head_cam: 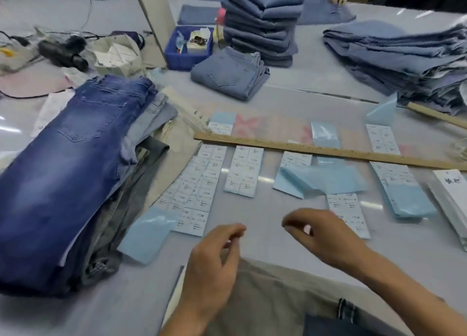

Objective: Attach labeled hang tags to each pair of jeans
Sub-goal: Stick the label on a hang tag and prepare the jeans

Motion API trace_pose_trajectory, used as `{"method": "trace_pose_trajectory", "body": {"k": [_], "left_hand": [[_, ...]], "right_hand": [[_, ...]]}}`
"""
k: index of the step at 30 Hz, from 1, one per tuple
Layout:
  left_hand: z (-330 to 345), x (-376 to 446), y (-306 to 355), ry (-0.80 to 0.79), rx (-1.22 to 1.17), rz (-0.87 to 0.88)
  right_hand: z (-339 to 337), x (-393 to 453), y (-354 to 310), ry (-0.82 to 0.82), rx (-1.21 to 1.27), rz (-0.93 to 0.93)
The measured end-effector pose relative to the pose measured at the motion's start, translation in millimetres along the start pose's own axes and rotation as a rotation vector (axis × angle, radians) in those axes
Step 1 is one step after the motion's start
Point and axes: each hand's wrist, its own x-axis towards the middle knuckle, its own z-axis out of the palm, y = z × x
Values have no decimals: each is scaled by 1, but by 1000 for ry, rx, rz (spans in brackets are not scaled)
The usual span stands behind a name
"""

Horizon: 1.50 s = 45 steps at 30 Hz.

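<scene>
Above the khaki garment point(265, 297) at the near worktop point(252, 242) edge, the left hand point(214, 262) and right hand point(321, 232) hover with fingers curled; blur hides whether either pinches a sticker. Beyond lie label sheets point(194, 186) with blue backing point(144, 237), fanned within reach, probably for peeling; a wooden ruler point(316, 150) pins several. Dark jeans point(63, 179) top the left pile, likely awaiting tags.

Clutter at the far side of the table
A blue plastic bin point(188, 49) sits upper centre, a wooden ruler point(328, 150) crosses mid-frame, and a white paper bag point(118, 55) stands upper left.
</scene>
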Motion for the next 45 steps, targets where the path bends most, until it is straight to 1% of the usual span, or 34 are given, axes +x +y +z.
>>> {"method": "trace_pose_trajectory", "body": {"k": [1, 2, 4, 7, 9, 12, 15, 20, 25, 31, 35, 37, 39, 40, 43, 45], "left_hand": [[-1, 28, -11, -17, 62, -69], [0, 56, -18, 2, 128, -110], [18, 88, -48, -73, 232, -191], [36, 120, -76, -96, 279, -154], [42, 132, -89, -106, 304, -134], [49, 134, -99, -142, 346, -85], [50, 133, -104, -122, 335, -33], [47, 129, -103, -88, 301, -35], [43, 127, -103, -113, 300, -30], [37, 116, -102, -157, 353, 21], [34, 121, -101, -101, 356, 65], [36, 136, -103, -121, 370, 100], [42, 156, -107, -196, 384, 140], [46, 168, -108, -226, 393, 158], [56, 201, -111, -251, 413, 190], [61, 218, -113, -272, 431, 197]], "right_hand": [[13, 35, 6, 2, 49, -1], [25, 67, 12, 28, 49, 7], [54, 112, 21, 38, 20, 19], [82, 139, 36, 92, -50, -57], [92, 147, 40, 87, -71, -74], [97, 147, 45, 113, -105, -120], [95, 144, 44, 104, -182, -173], [92, 142, 39, 101, -321, -226], [92, 137, 38, 117, -352, -259], [99, 112, 35, 71, -424, -307], [105, 89, 28, 59, -483, -369], [105, 86, 25, 45, -477, -394], [101, 94, 25, 72, -417, -359], [98, 101, 26, 106, -353, -310], [93, 135, 34, 271, -132, -78], [91, 160, 43, 353, -26, 94]]}}
